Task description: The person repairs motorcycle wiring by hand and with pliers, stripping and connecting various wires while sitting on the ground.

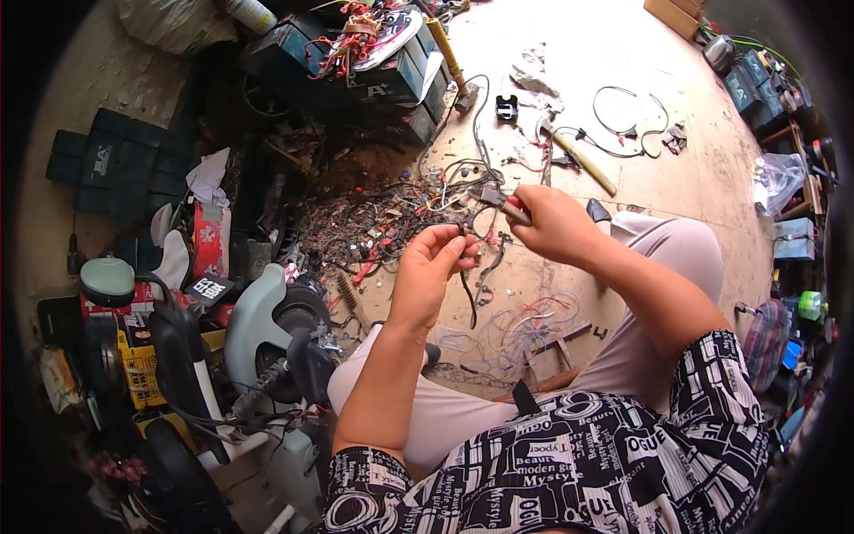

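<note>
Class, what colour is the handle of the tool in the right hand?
Red handle, gripped by the right hand; head view.

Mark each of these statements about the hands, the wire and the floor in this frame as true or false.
1. The left hand pinches a dark wire that hangs down from its fingertips. True.
2. The right hand is empty. False: it grips a red-handled tool, probably pliers, pointing toward the left hand.
3. A heap of tangled wire scraps lies on the floor beyond the hands. True.
4. The person wears gloves. False: both hands are bare.
5. Dark box-shaped batteries are stacked at the top of the view. True.
</note>
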`<state>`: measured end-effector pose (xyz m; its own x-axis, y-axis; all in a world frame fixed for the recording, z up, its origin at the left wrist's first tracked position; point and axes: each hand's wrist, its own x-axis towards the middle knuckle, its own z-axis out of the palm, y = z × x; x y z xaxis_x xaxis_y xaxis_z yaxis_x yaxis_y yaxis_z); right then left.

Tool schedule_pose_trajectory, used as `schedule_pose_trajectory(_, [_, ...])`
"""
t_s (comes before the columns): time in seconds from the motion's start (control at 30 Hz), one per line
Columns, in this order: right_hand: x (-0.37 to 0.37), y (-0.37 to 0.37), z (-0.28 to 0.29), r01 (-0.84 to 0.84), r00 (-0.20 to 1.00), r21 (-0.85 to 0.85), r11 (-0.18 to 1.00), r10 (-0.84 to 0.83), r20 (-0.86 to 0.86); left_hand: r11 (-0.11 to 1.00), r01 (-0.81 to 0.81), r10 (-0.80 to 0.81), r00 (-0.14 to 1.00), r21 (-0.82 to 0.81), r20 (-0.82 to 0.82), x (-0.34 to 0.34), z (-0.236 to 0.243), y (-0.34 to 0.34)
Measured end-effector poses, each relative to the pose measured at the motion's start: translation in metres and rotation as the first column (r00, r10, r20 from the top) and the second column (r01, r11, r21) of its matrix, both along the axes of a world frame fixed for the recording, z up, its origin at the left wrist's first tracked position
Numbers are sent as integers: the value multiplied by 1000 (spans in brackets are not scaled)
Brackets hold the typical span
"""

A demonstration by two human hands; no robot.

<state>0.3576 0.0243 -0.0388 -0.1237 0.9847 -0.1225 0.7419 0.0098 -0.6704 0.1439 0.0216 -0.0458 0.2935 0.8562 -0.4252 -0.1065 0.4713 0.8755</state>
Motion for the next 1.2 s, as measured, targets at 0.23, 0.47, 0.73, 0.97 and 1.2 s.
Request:
schedule_pose_trajectory(0.23, [-1, -14, -7, -112, 993, 75, 991, 110, 33, 993, -95, 102, 988, -65, 119, -2, 7, 6])
schedule_pose_trajectory(0.47, [-8, -23, -4, -214, 975, 65, 975, 209, 79, 988, -135, 129, 988, -70, -83, -2, 5, 8])
schedule_pose_trajectory(0.73, [-14, -31, -8, -169, 984, 72, 983, 163, 75, 991, -119, 127, 984, 64, -128, -5, -4, 12])
schedule_pose_trajectory(0.97, [-15, -33, -3, -134, 984, 63, 989, 125, 126, 976, -213, 213, 977, -40, -18, 1, -5, 12])
schedule_pose_trajectory(1.2, [-16, -33, 0, -110, 987, 74, 991, 100, 124, 967, -221, 229, 972, -129, 45, 6, -1, 10])
